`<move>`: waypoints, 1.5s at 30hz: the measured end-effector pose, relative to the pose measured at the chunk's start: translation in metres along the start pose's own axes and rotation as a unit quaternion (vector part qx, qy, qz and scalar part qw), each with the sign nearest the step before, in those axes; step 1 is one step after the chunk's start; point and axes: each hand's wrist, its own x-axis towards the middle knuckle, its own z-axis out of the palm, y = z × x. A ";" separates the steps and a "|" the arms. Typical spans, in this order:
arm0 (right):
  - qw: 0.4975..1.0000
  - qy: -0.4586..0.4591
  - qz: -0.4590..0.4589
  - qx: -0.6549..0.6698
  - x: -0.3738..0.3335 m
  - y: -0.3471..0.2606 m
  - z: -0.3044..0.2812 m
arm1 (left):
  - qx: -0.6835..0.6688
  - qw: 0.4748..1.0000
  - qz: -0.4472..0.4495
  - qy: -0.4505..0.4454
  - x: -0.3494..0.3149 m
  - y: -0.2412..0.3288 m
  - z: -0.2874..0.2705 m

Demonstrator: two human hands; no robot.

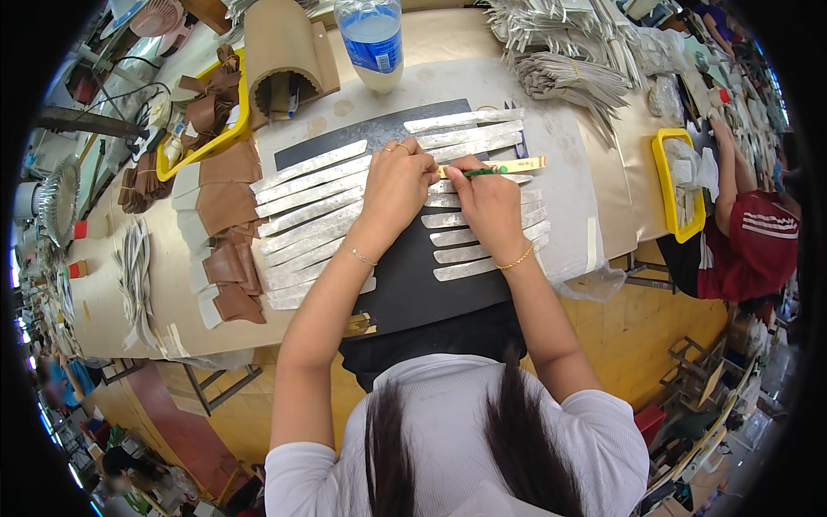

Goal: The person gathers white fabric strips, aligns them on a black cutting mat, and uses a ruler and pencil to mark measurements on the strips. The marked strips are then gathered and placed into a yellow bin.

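On a black board (401, 276) lie two columns of long silvery-grey strips (314, 202). Between the columns, my left hand (398, 183) is closed, its fingertips at the left end of a narrow yellow strip (524, 164) that looks like a ruler. My right hand (489, 211) is closed round a slim green pen-like tool (488, 171), just below the yellow strip. The tool's tip is hidden by the fingers. Both hands almost meet over the grey strips.
A water bottle (372, 43) stands behind the board. Brown leather pieces (226, 207) lie left, below a yellow basket (244, 90). Bundled grey strips (568, 77) lie at far right. Another yellow basket (669, 202) is near a co-worker in a red shirt (758, 241).
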 end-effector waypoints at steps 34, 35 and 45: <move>0.987 0.000 0.051 0.151 0.019 0.010 -0.011 | -0.023 0.999 -0.033 0.021 0.013 -0.010 -0.002; 0.989 -0.022 0.046 0.138 0.024 0.012 -0.008 | -0.031 0.999 -0.034 0.022 0.013 -0.012 -0.001; 0.998 -0.051 -0.001 0.027 0.030 0.016 0.008 | -0.005 0.998 -0.056 0.006 0.016 -0.007 -0.004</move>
